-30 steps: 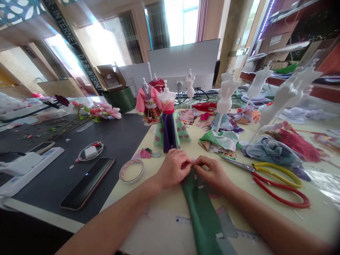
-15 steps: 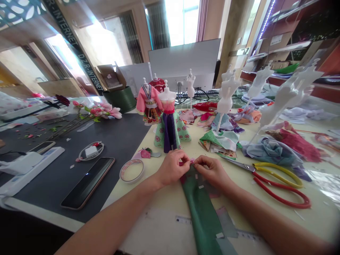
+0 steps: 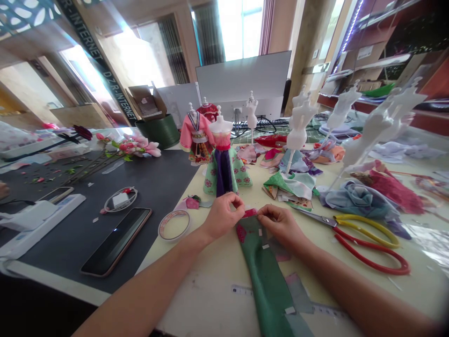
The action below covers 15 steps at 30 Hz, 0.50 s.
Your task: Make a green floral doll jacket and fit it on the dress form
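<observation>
A long green fabric strip (image 3: 268, 271) lies on the cream table, with a pink band along its far end and a dark pink patch at its left edge. My right hand (image 3: 282, 227) pinches the right corner of that banded end. My left hand (image 3: 224, 215) is closed with thumb and forefinger together at the band's left corner; whatever sits between those fingertips is too small to make out. Small white tape pieces (image 3: 265, 246) stick to the strip. Just beyond my left hand stands a small dress form (image 3: 222, 161) wearing a green floral and purple dress.
Scissors (image 3: 368, 248) with yellow and red handles lie right of my right hand. A tape roll (image 3: 174, 225) and a phone (image 3: 117, 241) are on the left. Fabric scraps (image 3: 365, 199) and white dress forms (image 3: 298, 124) fill the back right. A monitor (image 3: 245, 84) stands behind.
My left hand has moved slightly left, away from my right fingertips. The pink band and the dark pink patch now show more fully. My right hand has barely moved.
</observation>
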### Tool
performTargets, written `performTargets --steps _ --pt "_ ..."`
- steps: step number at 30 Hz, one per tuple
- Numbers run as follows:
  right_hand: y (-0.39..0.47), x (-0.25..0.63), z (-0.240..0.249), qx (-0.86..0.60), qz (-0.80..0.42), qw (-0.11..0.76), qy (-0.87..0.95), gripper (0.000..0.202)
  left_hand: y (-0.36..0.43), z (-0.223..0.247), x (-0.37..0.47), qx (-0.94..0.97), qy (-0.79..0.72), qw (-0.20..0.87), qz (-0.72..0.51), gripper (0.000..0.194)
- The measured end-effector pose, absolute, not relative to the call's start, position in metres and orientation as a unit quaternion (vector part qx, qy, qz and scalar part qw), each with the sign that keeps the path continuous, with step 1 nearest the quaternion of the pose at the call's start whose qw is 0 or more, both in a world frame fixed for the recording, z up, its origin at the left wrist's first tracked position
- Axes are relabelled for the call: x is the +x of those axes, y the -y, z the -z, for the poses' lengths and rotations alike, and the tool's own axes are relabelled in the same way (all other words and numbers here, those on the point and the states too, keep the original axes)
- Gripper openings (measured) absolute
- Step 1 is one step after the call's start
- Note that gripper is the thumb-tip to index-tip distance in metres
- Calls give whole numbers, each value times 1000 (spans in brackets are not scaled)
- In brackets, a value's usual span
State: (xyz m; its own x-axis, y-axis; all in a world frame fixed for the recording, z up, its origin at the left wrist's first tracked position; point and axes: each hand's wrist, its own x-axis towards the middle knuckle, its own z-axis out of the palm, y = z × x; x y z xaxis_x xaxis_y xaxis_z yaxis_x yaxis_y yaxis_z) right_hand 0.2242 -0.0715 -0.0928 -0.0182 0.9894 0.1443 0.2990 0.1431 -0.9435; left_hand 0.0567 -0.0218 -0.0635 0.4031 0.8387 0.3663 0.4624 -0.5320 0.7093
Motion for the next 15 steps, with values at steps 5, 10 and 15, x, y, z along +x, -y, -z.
performTargets --steps 5,10,15 --pt "71 224 93 -551 -336 451 617 15 21 61 55 788 -412 268 -371 10" --pt "70 225 94 -576 -276 430 638 16 23 49 53 797 -393 278 -365 11" --pt "68 227 98 -582 -244 419 653 16 46 19 39 819 -367 261 -356 12"
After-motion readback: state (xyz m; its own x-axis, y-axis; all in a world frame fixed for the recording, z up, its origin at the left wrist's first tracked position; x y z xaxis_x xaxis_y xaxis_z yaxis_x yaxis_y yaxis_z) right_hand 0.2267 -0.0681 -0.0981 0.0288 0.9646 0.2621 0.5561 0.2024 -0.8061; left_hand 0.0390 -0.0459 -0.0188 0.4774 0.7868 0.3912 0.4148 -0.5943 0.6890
